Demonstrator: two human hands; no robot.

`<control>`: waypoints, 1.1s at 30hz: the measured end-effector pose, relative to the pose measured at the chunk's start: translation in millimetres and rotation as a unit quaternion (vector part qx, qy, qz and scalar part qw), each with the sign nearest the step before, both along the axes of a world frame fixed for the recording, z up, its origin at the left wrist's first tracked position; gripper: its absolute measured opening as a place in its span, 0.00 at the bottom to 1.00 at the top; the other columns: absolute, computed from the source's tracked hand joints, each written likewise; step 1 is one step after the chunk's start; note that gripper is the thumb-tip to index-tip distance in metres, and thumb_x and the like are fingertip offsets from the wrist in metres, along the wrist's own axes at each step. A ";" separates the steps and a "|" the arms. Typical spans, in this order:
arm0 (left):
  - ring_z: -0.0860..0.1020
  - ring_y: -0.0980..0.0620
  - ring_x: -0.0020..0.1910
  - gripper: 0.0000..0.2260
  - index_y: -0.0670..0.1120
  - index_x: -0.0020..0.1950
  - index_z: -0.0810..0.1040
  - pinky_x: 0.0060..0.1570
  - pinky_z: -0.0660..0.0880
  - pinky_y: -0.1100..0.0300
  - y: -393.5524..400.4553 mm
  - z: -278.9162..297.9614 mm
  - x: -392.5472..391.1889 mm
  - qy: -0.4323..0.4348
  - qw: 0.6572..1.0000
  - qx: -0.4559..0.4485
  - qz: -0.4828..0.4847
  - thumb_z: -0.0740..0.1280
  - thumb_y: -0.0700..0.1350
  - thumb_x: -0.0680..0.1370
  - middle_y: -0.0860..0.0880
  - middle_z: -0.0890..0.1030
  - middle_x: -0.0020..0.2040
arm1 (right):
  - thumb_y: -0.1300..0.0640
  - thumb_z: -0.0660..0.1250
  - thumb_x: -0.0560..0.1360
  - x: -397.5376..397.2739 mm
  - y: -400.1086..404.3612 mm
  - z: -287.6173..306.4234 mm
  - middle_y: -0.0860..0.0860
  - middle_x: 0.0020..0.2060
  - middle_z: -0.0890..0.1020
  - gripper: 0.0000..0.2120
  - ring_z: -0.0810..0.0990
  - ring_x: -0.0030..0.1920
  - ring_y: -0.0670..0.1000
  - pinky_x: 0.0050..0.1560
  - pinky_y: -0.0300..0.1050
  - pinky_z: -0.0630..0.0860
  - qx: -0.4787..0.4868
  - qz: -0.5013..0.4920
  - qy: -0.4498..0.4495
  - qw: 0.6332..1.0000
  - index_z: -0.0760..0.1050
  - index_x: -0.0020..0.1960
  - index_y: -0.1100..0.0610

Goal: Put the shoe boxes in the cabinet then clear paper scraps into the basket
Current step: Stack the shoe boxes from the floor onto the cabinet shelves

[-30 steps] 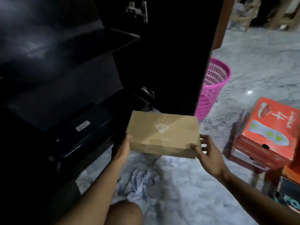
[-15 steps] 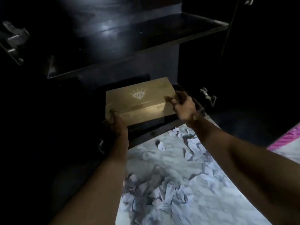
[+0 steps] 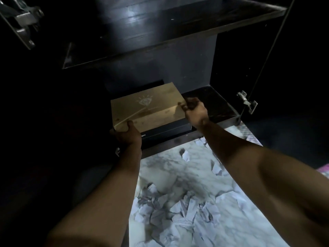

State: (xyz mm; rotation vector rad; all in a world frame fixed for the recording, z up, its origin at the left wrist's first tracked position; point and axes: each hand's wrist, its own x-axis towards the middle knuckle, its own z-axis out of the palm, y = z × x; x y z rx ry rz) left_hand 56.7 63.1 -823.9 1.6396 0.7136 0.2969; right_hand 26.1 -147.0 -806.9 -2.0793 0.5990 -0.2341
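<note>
Your left hand (image 3: 127, 135) and right hand (image 3: 193, 108) grip the brown shoe box (image 3: 147, 109) by its ends, over a black box (image 3: 167, 131) (likely light, stiff cardboard; keep it level).

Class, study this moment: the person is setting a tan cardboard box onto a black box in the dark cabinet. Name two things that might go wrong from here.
1. The tan cardboard shoe box sits askew on the black box beneath, so it may slide off once the left hand and right hand let go.
2. Loose white paper scraps litter the marble floor; stepping back could mean a slip.
</note>
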 end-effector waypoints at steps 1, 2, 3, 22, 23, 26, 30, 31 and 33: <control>0.67 0.40 0.76 0.33 0.39 0.80 0.61 0.67 0.63 0.58 1.3 3.2 -4.2 0.003 1.000 -0.004 0.006 0.70 0.49 0.80 0.38 0.67 0.78 | 0.60 0.67 0.81 -7.1 -3.8 1.6 0.61 0.65 0.80 0.19 0.77 0.67 0.62 0.68 0.53 0.73 0.004 -0.007 -0.015 1.000 0.74 0.71 0.62; 0.67 0.39 0.76 0.33 0.40 0.80 0.62 0.68 0.64 0.56 -2.8 10.6 -14.5 0.000 1.000 0.012 0.007 0.69 0.51 0.80 0.37 0.67 0.77 | 0.60 0.68 0.80 -22.7 -13.2 5.5 0.60 0.63 0.81 0.18 0.79 0.66 0.60 0.69 0.53 0.74 0.013 -0.030 -0.024 0.999 0.75 0.69 0.61; 0.67 0.37 0.76 0.33 0.40 0.80 0.62 0.70 0.64 0.53 -12.3 19.0 -30.3 0.020 0.999 0.034 -0.011 0.68 0.53 0.80 0.37 0.67 0.77 | 0.60 0.69 0.79 -42.2 -24.3 8.0 0.57 0.60 0.83 0.17 0.80 0.65 0.59 0.69 0.52 0.74 0.039 -0.060 -0.032 0.997 0.77 0.67 0.60; 0.79 0.48 0.45 0.06 0.47 0.54 0.81 0.46 0.69 0.61 -226.5 3.0 -335.0 -0.033 0.761 0.103 -0.639 0.69 0.41 0.78 0.49 0.82 0.45 | 0.57 0.69 0.80 -533.1 -90.9 -4.8 0.47 0.44 0.85 0.04 0.84 0.44 0.49 0.49 0.47 0.81 -0.044 -0.334 0.002 0.942 0.79 0.52 0.50; 0.79 0.49 0.45 0.06 0.48 0.54 0.81 0.45 0.69 0.61 -230.8 -1.5 -357.9 -0.024 0.735 0.106 -0.669 0.69 0.41 0.78 0.50 0.82 0.45 | 0.56 0.69 0.79 -561.0 -87.1 -9.9 0.47 0.41 0.84 0.02 0.84 0.43 0.50 0.48 0.51 0.81 -0.037 -0.367 0.006 0.929 0.78 0.50 0.51; 0.79 0.50 0.44 0.06 0.48 0.55 0.82 0.41 0.70 0.61 -238.6 -20.3 -421.2 -0.013 0.655 0.096 -0.749 0.69 0.41 0.79 0.50 0.83 0.45 | 0.55 0.68 0.79 -643.8 -73.9 -24.7 0.50 0.42 0.85 0.03 0.84 0.43 0.54 0.49 0.54 0.81 -0.040 -0.453 0.025 0.890 0.79 0.50 0.53; 0.79 0.53 0.44 0.04 0.49 0.54 0.80 0.39 0.72 0.61 -243.8 -47.4 -493.4 0.030 0.536 0.111 -0.837 0.68 0.43 0.80 0.55 0.80 0.45 | 0.59 0.68 0.79 -734.8 -46.9 -33.5 0.50 0.45 0.85 0.05 0.84 0.46 0.51 0.49 0.46 0.79 -0.054 -0.574 0.051 0.816 0.80 0.48 0.50; 0.80 0.51 0.46 0.05 0.50 0.55 0.79 0.41 0.72 0.60 -244.2 -53.9 -508.7 0.042 0.508 0.114 -0.853 0.69 0.43 0.80 0.54 0.80 0.45 | 0.58 0.69 0.78 -755.2 -41.1 -40.3 0.51 0.46 0.85 0.05 0.83 0.47 0.52 0.49 0.46 0.78 -0.057 -0.609 0.061 0.789 0.79 0.48 0.48; 0.81 0.48 0.53 0.08 0.49 0.60 0.78 0.46 0.74 0.59 -245.6 -68.6 -536.4 0.076 0.454 0.119 -0.880 0.68 0.45 0.80 0.51 0.82 0.51 | 0.50 0.68 0.74 -792.3 -33.4 -60.4 0.55 0.49 0.83 0.07 0.82 0.52 0.57 0.54 0.51 0.78 -0.061 -0.669 0.100 0.734 0.79 0.51 0.49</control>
